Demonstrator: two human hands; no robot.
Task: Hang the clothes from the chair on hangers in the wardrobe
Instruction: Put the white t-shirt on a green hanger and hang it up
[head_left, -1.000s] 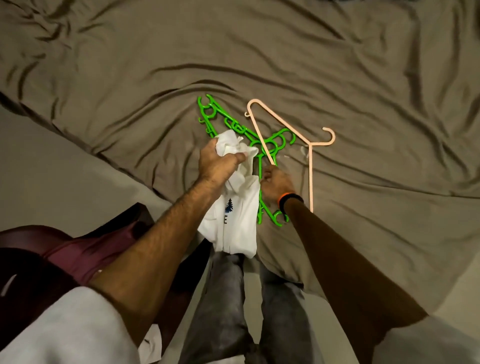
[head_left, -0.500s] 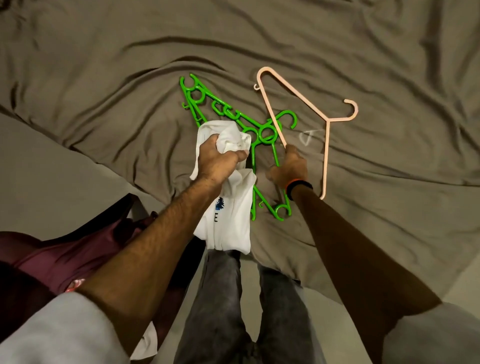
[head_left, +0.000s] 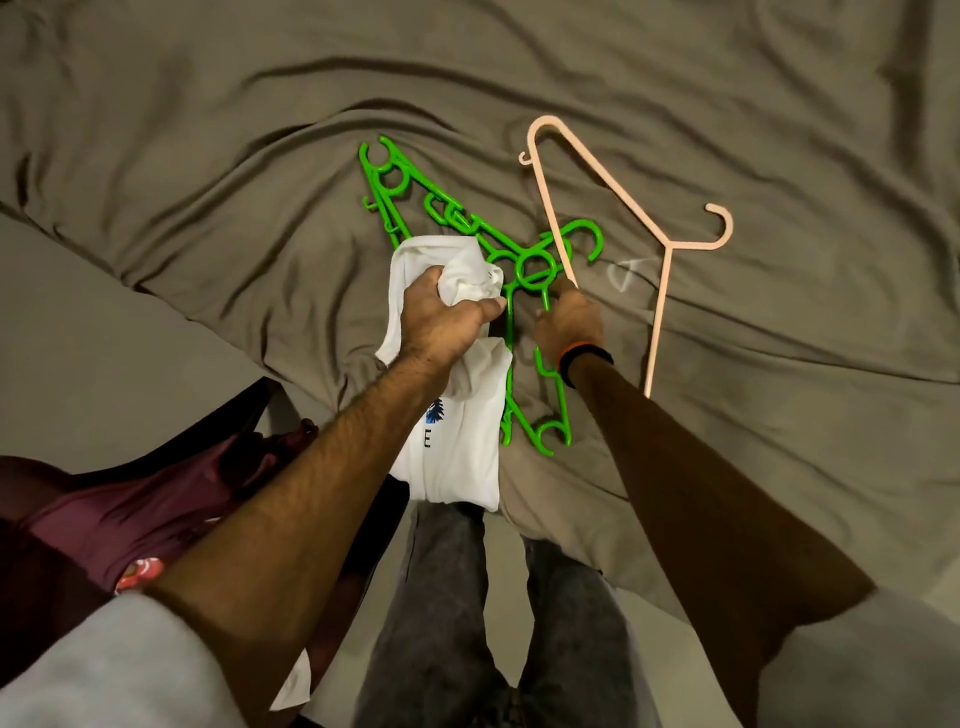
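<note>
Head view: you are standing at the near edge of the bed (head_left: 208, 130). Your left hand (head_left: 447, 317) is clenching the bunched white shirt (head_left: 457, 441), which is hanging down against the bed edge. Your right hand (head_left: 569, 322) is closing on the near bar of the peach hanger (head_left: 608, 171), which is crossing over the green hangers (head_left: 519, 270) lying on the sheet. More clothes (head_left: 156, 499), maroon, are waiting at near left. Progress judged early: the shirt is not yet on a hanger, and no wardrobe is showing.
</note>
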